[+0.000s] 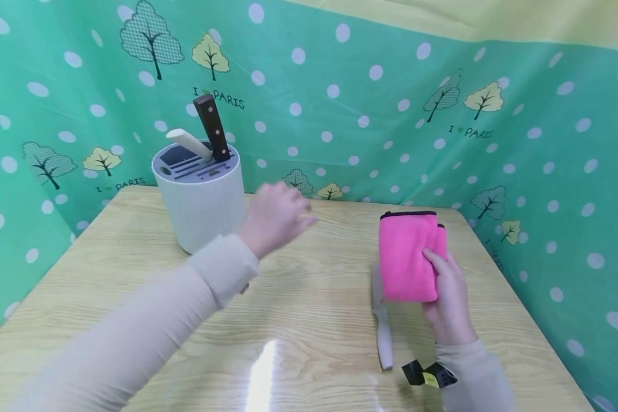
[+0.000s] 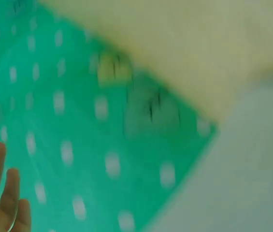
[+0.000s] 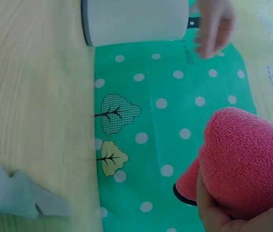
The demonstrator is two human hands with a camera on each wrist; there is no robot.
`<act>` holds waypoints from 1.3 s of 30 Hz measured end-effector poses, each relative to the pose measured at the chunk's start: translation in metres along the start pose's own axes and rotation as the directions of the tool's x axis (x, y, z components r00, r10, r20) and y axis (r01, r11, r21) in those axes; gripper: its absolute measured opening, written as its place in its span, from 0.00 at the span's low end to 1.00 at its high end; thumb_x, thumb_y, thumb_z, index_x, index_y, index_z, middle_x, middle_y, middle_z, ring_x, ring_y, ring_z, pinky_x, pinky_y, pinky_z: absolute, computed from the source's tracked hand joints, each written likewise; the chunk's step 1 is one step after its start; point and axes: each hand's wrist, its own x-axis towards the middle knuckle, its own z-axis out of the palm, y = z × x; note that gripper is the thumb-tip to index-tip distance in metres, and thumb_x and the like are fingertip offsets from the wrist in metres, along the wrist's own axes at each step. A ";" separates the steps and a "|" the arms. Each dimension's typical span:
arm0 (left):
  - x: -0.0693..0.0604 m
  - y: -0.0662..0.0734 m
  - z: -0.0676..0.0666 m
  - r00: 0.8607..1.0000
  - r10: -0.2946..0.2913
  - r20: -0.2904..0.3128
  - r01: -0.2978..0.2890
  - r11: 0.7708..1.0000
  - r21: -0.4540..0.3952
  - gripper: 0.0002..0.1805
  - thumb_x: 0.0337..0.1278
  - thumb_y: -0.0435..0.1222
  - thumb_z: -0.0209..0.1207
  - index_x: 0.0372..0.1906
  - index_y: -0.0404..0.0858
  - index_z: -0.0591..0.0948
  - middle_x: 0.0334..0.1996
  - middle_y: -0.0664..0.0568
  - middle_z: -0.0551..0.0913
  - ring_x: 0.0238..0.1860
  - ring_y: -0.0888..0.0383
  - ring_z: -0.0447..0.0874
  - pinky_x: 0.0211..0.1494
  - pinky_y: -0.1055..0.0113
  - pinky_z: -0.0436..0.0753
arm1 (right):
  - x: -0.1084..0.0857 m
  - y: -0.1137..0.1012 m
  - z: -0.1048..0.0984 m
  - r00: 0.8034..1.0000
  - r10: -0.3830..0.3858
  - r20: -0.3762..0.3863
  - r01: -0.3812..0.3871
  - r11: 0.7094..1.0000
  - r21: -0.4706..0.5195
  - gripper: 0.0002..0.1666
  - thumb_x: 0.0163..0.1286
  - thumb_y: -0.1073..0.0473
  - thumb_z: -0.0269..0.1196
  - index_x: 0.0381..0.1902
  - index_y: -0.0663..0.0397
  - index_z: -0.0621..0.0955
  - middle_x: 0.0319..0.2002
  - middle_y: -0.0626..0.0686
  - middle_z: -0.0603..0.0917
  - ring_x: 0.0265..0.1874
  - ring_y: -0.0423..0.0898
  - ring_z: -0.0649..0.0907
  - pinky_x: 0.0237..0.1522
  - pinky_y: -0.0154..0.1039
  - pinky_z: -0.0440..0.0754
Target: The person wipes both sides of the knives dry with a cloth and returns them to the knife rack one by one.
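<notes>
The right hand grips a folded pink cloth, thumb across the front and fingers behind it. The cloth is held up off the surface, over its right part, toward the far right corner. It has a fuzzy nap and a black trim, which runs along the top in the head view.

The left hand is in the air over the far half of the surface, holding nothing. It is blurred in the head view, but the left wrist view shows its fingers extended and a little apart.

A knife lies on the surface in the right half, its pale handle toward the near edge and its blade toward the far edge. From the head, the cloth seems to cover part of the blade, so its full shape is hard to judge.

A round white knife block stands upright near the far left corner, just beyond the left hand and to its left. Two handles rise from its slotted grey top: a dark brown handle with rivets and a white handle, which leans to the left.

Beyond the far edge hangs a green curtain with white dots, printed trees and a cream band. A black gadget with a yellow label sits at the right sleeve.
</notes>
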 end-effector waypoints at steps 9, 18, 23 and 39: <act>-0.041 0.108 0.054 0.979 0.104 0.173 -0.076 0.984 -0.160 0.20 0.64 0.57 0.58 0.28 0.46 0.84 0.24 0.58 0.83 0.25 0.63 0.77 0.27 0.72 0.77 | 0.000 -0.008 -0.001 0.999 -0.040 -0.014 0.041 0.992 0.119 0.30 0.76 0.50 0.55 0.72 0.39 0.62 0.57 0.42 0.71 0.50 0.37 0.75 0.47 0.28 0.80; -0.056 0.182 0.061 0.970 0.089 0.227 -0.045 0.981 -0.190 0.20 0.63 0.59 0.57 0.34 0.47 0.83 0.22 0.61 0.79 0.20 0.66 0.72 0.18 0.74 0.69 | 0.000 -0.011 -0.001 0.999 -0.019 -0.038 0.026 0.978 0.206 0.32 0.76 0.52 0.55 0.74 0.38 0.60 0.59 0.41 0.69 0.51 0.37 0.75 0.46 0.28 0.80; -0.053 0.208 0.059 0.982 0.031 0.187 -0.017 0.997 -0.072 0.23 0.60 0.64 0.55 0.28 0.49 0.80 0.19 0.62 0.76 0.18 0.67 0.71 0.16 0.74 0.68 | 0.001 -0.012 -0.003 0.999 -0.003 -0.049 0.014 0.970 0.243 0.29 0.75 0.51 0.57 0.70 0.37 0.63 0.58 0.41 0.71 0.51 0.37 0.76 0.45 0.31 0.80; -0.044 0.219 0.065 0.907 0.009 0.421 0.033 0.995 -0.093 0.10 0.62 0.54 0.61 0.33 0.54 0.82 0.23 0.58 0.81 0.20 0.64 0.76 0.16 0.71 0.71 | 0.001 -0.007 -0.005 1.000 -0.017 -0.023 0.022 0.975 0.222 0.31 0.75 0.50 0.56 0.72 0.38 0.61 0.59 0.41 0.70 0.51 0.37 0.77 0.46 0.31 0.81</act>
